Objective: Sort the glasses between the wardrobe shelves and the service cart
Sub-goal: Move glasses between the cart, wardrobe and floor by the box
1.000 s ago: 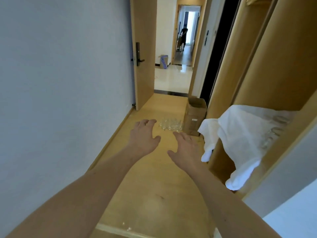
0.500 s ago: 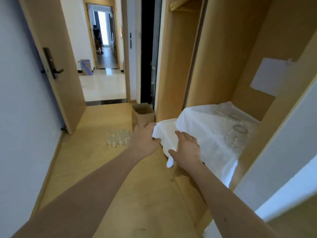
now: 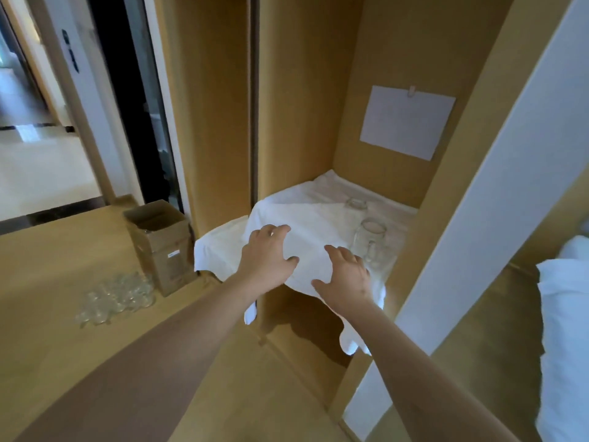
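We're facing an open wardrobe [image 3: 306, 90], both arms stretched fwd. Our left hand [image 3: 267, 253] hangs over the near left part of a white cloth [image 3: 306, 215] that covers the wardrobe shelf; fingers spread wide and a bit bent, gripping nothing. Whether the fingertips touch the cloth, we can't tell. Our right hand [image 3: 345, 275] is just to the right and a little nearer, also wide open w/ loose fingers, holding nothing, above the cloth's near edge.

The cloth drapes over the shelf's front edge and hangs down at the left corner and below our right wrist.

Two glasses stand on the cloth, to the right side of the shelf. The nearer glass [image 3: 371, 240] is upright, mouth up, just beyond our right hand and apart from it. The farther glass [image 3: 356, 204] sits behind it, toward the back wall, also mouth up.

A white sheet of paper [image 3: 408, 122] is clipped to the wardrobe's inside back wall, above the glasses.

On the floor [image 3: 47, 266] to the left, a cluster of glasses [image 3: 118, 295] stands together, well apart from the shelf. Just beyond them, next to the wardrobe's left side, is an open cardboard box [image 3: 159, 240]; contents too dim to make out.

Far left, a doorway [image 3: 35, 122] opens to a bright tiled hallway, blurred. At the right edge something white like bedding [image 3: 564, 314] shows, partly cut off.
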Demonstrator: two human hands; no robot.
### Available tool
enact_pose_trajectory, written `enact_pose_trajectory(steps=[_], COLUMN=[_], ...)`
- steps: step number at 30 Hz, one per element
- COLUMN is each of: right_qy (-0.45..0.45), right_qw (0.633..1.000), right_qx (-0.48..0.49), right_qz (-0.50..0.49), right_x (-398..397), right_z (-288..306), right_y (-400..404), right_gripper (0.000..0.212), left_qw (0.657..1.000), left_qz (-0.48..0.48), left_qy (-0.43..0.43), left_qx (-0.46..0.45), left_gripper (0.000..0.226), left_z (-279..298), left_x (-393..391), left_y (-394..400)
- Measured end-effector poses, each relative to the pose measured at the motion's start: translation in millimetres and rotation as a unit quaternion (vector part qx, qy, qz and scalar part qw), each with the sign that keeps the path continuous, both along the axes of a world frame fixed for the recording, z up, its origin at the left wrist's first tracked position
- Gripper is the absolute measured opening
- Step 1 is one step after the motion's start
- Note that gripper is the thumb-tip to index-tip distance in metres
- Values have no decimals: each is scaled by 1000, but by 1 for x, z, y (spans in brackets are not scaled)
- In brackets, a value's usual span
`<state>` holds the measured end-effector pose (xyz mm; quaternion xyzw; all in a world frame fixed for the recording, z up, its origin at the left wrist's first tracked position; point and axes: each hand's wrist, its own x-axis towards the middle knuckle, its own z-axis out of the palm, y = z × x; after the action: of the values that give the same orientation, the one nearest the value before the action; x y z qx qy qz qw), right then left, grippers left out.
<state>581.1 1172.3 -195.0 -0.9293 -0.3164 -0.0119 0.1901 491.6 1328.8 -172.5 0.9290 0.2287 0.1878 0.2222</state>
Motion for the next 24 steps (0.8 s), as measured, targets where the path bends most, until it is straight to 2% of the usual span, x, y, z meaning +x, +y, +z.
enact_pose_trajectory(steps=[8, 15, 21, 24], right_qy=[19, 17, 91, 141], right_qw=[996, 984, 973, 964], right_qx=[-4, -15, -13, 4], right_qz=[-90, -177, -212, -228], right_x=[98, 177, 227, 243], right_z=[-21, -11, -5, -8], right_y=[24, 45, 49, 53], right_gripper=[75, 82, 76, 88], left_qw=[992, 984, 971, 961], left_qz=[-102, -158, -210, -237], left_qy=[51, 50, 104, 133], left_qx=[58, 62, 55, 48], left_gripper=[69, 72, 89, 102], left_z=[-8, 1, -9, -12], left_x=[125, 229, 292, 324], left_y=[29, 49, 47, 52])
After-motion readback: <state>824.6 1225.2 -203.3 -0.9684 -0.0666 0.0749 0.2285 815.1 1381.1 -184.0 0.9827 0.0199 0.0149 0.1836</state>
